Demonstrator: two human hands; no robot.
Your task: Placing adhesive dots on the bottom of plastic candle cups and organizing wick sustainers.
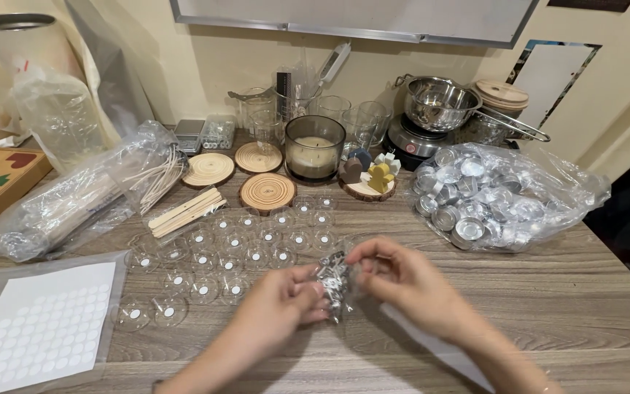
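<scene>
Right now I am pinching a small clear bag (pixel 334 283) of shiny metal pieces between both hands, just above the wooden table (pixel 585 306). My left hand (pixel 275 310) is clamping the bag's lower left edge with thumb and fingers, and my right hand (pixel 402 281) is gripping its upper right corner with its fingertips closed on the plastic. What the metal pieces are is probably too blurred to tell. Just beyond the grip, rows of clear round cups (pixel 235 252) are sitting on the table. Far left of the grip a white sticker sheet (pixel 41 325) is lying flat. Well off to the right, a large plastic bag of silver tins (pixel 490 193) is resting.
</scene>
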